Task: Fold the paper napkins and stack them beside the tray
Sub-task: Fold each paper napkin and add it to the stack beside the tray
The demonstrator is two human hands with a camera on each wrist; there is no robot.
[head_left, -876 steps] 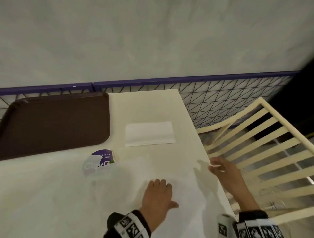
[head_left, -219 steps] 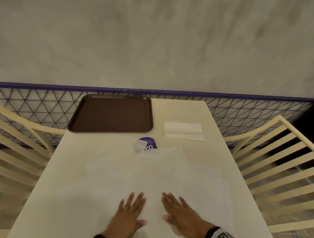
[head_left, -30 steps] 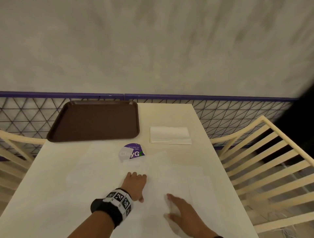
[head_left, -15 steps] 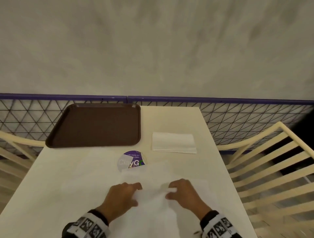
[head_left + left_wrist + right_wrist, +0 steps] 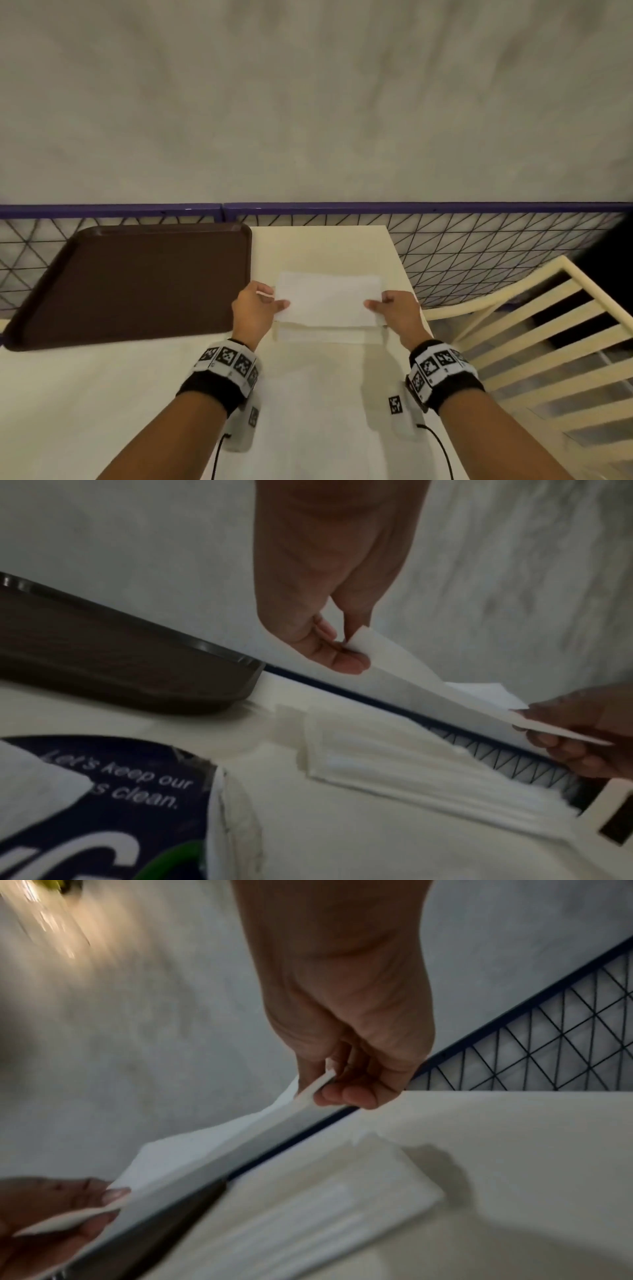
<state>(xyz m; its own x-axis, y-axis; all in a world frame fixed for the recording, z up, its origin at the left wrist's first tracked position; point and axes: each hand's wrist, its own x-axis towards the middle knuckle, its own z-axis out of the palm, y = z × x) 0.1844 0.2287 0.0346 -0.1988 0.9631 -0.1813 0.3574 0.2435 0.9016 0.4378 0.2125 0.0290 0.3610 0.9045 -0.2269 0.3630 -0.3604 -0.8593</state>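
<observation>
Folded napkin [image 5: 327,301] hangs in air just above stack [image 5: 329,334], beside tray [image 5: 130,284] on bench [image 5: 102,394]. Your left hand [image 5: 253,308] pinches its left edge, right hand [image 5: 394,310] its right edge, fingers [image 5: 337,658] curled round paper. Two-sided hold keeps limp sheet taut and flat, edges square for lowering onto stack. More loose napkins lie nearer you, likely unfolded.

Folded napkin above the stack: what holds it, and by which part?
Both hands hold the folded napkin by its short ends: left hand pinches the left end, right hand the right, above the stack beside the tray.
</observation>
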